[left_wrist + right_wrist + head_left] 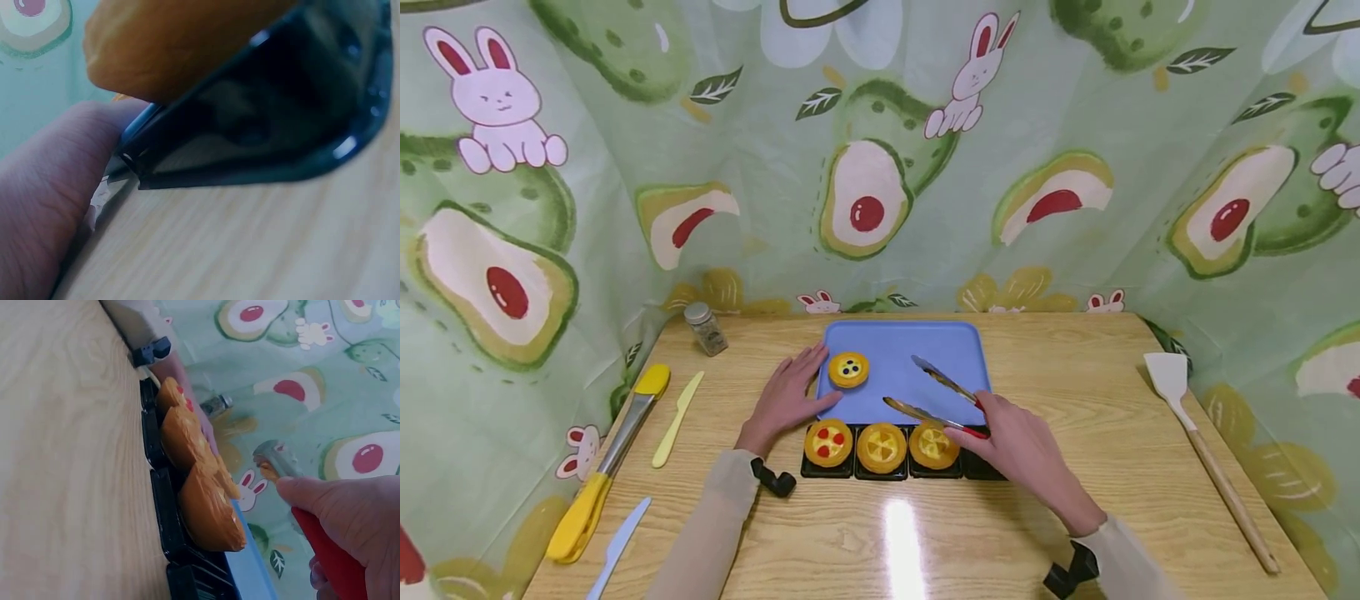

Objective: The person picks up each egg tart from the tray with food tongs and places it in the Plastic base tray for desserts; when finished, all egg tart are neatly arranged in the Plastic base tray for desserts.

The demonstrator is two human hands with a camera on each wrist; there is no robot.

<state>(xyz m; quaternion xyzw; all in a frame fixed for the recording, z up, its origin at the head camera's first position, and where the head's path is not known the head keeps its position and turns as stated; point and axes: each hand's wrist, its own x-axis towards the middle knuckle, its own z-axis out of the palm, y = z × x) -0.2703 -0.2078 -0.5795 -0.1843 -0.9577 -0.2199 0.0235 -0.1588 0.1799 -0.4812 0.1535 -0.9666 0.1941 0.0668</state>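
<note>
My right hand (1018,437) grips metal tongs (917,412) by their red handles (328,553). The tong arms are spread apart over the blue tray (887,342), with nothing between the tips. My left hand (786,396) rests at the tray's left edge, fingers extended and thumb across the rim. Close to it, a tart with dark blue dots (848,370) sits on the tray. In front stands a row of black square holders (987,468). They bear a tart with red pieces (828,442) and two tarts with yellow wedges (882,448); the rightmost holder is partly hidden by my right hand.
On the left lie a yellow-handled pair of tongs (617,462), a yellow knife (677,419) and a blue knife (618,547). A shaker jar (706,328) stands at the back left. A white spatula with a wooden handle (1210,462) lies along the right side. A printed curtain (760,167) encloses the table.
</note>
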